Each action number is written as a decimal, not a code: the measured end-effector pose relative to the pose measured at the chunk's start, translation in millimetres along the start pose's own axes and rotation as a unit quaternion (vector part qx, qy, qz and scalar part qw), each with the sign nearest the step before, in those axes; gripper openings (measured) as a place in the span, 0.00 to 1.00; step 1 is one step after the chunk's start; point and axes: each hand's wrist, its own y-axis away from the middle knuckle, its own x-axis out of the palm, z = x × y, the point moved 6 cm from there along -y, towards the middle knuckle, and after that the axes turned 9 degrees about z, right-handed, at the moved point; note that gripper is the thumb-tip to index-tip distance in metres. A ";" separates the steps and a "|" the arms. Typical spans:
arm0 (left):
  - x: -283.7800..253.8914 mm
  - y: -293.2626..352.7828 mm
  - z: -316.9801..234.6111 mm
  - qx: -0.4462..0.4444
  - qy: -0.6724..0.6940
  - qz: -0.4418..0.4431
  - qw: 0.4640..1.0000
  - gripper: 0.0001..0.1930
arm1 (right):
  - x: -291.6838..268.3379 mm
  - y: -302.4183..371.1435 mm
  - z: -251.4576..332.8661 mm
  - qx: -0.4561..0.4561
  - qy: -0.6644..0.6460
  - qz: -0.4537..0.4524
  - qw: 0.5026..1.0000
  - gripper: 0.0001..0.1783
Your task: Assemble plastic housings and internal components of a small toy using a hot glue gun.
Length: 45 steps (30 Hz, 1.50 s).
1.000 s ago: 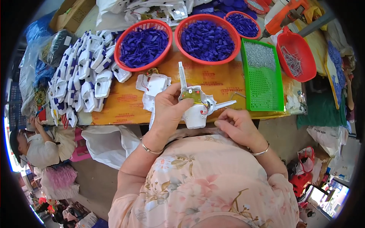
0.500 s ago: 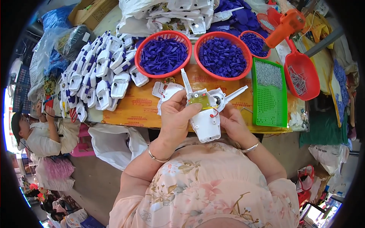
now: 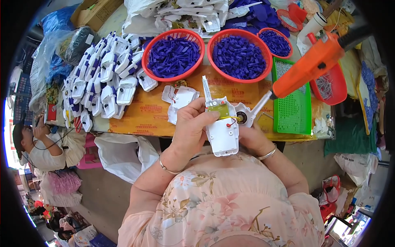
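Note:
Between both hands I hold a white plastic housing (image 3: 222,136) that lies opened out, with a yellow-green circuit board (image 3: 219,111) and thin red wires in it. My left hand (image 3: 190,123) is closed on its left side, the thumb pressed on the board. My right hand (image 3: 254,138) is closed round the right-hand part, which has a round dark piece (image 3: 241,117) and a long arm; some fingers are hidden beneath. An orange electric screwdriver (image 3: 307,66) hangs at the right, its tip end at the arm's end; whether they touch I cannot tell.
Another white housing (image 3: 181,101) lies open on the table. Two red baskets (image 3: 201,55) (image 3: 210,53) of purple parts stand behind it. At the right are a green tray (image 3: 292,123) and a red scoop (image 3: 339,88) of screws. Assembled white-and-purple pieces (image 3: 109,72) are piled left; a person (image 3: 45,144) sits beyond.
The orange screwdriver has come down and nearer, its tip end now by the housing's arm. The housing has turned slightly in my hands, which keep their hold.

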 end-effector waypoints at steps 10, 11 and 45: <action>-4.6 -0.4 3.1 0.005 -0.011 -0.013 1.000 0.18 | 0.0 9.0 9.9 -0.048 -0.088 0.049 0.994 0.42; -4.3 -0.2 2.8 0.004 -0.010 -0.014 1.000 0.18 | 1.1 10.5 11.2 -0.043 -0.083 0.057 0.994 0.43; -40.0 -14.6 26.6 0.019 -0.143 -0.104 0.984 0.13 | -7.0 23.6 49.9 -0.103 0.451 -0.105 0.880 0.28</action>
